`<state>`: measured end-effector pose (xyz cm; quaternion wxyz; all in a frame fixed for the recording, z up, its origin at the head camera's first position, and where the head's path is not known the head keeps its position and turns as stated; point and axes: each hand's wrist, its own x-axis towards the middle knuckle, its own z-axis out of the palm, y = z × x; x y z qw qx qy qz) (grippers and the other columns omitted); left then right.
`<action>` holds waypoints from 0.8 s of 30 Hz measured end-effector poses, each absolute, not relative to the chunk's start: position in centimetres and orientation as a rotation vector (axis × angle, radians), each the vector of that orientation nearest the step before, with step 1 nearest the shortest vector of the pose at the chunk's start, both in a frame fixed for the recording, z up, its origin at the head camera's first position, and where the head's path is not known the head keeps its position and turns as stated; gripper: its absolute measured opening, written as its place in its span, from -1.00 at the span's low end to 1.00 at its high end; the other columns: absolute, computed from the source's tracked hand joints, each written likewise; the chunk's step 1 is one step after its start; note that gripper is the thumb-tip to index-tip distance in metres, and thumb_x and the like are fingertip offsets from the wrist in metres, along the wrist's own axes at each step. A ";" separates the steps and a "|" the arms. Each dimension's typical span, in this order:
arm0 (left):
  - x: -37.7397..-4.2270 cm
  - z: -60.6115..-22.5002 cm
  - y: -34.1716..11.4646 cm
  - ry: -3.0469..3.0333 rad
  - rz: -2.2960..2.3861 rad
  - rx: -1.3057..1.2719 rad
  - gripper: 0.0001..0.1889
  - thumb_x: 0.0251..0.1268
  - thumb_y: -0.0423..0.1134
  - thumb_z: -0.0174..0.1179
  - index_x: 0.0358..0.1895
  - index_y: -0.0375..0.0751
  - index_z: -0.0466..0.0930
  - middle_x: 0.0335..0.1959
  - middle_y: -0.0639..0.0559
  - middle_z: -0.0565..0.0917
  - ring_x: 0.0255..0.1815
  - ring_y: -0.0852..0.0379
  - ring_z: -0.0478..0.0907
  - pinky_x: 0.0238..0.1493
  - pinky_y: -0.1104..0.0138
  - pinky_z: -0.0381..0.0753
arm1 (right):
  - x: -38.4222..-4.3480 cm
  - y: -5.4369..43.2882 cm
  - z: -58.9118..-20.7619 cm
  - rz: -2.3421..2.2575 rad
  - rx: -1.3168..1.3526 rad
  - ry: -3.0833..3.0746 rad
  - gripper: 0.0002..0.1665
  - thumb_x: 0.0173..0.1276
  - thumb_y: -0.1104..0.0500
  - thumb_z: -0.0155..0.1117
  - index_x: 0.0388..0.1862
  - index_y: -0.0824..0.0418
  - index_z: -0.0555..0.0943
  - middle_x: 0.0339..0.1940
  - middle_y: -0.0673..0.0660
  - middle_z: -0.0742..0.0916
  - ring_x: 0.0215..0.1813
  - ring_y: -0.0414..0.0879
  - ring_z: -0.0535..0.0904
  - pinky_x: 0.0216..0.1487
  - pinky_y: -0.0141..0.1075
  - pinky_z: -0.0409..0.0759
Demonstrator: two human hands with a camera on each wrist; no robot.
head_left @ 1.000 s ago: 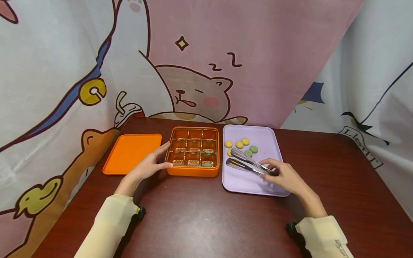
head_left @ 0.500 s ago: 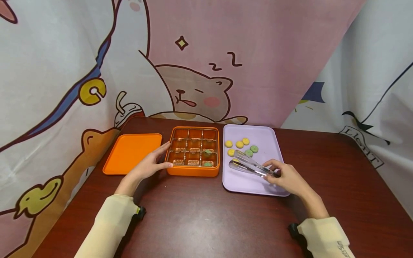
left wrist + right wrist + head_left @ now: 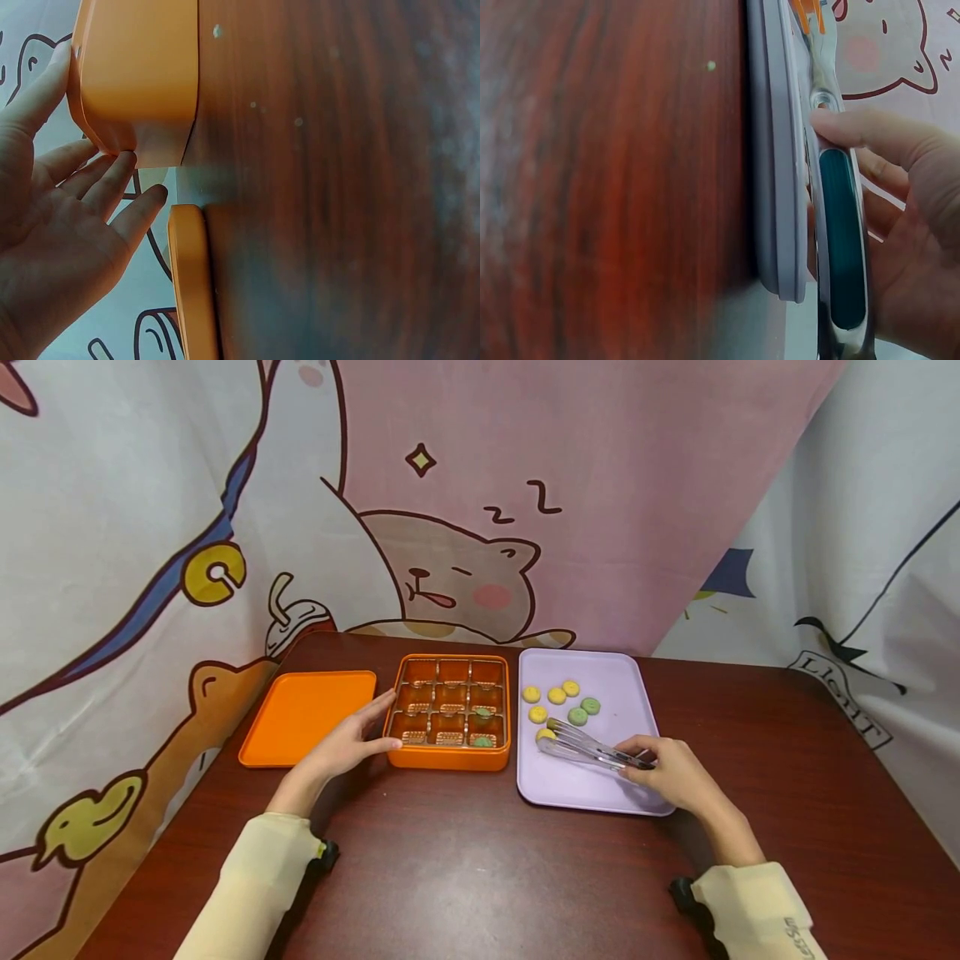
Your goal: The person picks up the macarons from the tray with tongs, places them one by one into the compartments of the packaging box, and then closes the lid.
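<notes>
My right hand (image 3: 663, 768) grips metal tongs (image 3: 596, 750) with dark handle inlays, low over the lilac tray (image 3: 577, 789). The tong tips are at a small round yellow cookie-like piece (image 3: 546, 736), on either side of it; whether they squeeze it, I cannot tell. Several more yellow pieces (image 3: 557, 696) and two green ones (image 3: 577, 717) lie farther back on the tray. My left hand (image 3: 348, 742) rests against the near-left corner of an orange box (image 3: 450, 760), fingers fairly straight along its side and thumb at the front. Green pieces (image 3: 482, 742) sit in two right-column compartments of its clear insert.
An orange lid (image 3: 307, 714) lies flat left of the box, partly behind the left hand. Box and tray stand side by side with a narrow gap on the dark red-brown table (image 3: 480, 868). A printed curtain (image 3: 622, 510) hangs behind.
The tongs have shifted slightly right and toward me, and their tips have drawn closer together at the nearest yellow piece. The left hand and box stay still.
</notes>
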<state>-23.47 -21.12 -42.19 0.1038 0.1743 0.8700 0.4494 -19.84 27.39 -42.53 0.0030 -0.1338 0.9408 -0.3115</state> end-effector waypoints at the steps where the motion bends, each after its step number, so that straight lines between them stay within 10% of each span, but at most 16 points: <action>1: -23.5 -42.2 -21.2 2.568 1.322 0.518 -0.15 0.38 -0.20 0.26 0.61 -0.20 -0.04 0.66 -0.18 -0.07 0.64 -0.30 -0.10 0.53 -0.26 -0.01 | -19.9 27.4 -42.5 -0.973 -0.415 2.951 -0.70 0.14 0.28 0.50 -0.10 0.24 0.75 -0.34 0.12 0.79 -0.32 -0.14 0.60 -0.41 -0.42 0.49; 24: -23.4 -42.2 -21.3 2.575 1.319 0.554 -0.15 0.37 -0.22 0.27 0.60 -0.24 -0.01 0.65 -0.22 -0.05 0.62 -0.33 -0.05 0.50 -0.28 0.05 | -19.7 27.1 -42.1 -0.957 -0.362 2.955 -0.71 0.13 0.32 0.50 -0.11 0.29 0.78 -0.35 0.16 0.79 -0.35 -0.13 0.57 -0.47 -0.41 0.44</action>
